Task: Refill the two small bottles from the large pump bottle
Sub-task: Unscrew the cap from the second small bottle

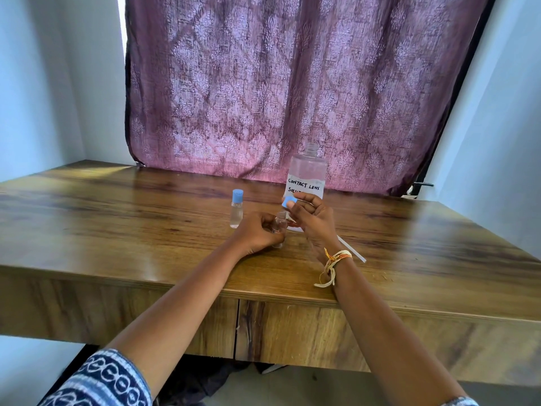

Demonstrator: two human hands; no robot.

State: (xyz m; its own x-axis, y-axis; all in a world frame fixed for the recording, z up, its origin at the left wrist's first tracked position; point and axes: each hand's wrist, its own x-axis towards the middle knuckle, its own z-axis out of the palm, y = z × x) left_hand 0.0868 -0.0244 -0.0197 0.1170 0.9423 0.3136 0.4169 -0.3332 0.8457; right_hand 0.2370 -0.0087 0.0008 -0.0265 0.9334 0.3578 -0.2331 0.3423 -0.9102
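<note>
The large clear bottle (307,174) stands open-necked at the back of the wooden table (117,218), with no pump on it and a handwritten label reading "contact lens". One small clear bottle with a blue cap (236,210) stands upright to its left. My left hand (257,234) grips a second small clear bottle (280,221), uncapped and upright on the table. My right hand (310,216) is raised just above and right of it, pinching its blue cap (288,201) between thumb and fingers.
A white tube (352,249), seemingly the pump's dip tube, lies on the table behind my right wrist. A purple patterned curtain (292,83) hangs along the table's far edge. Walls close in on both sides.
</note>
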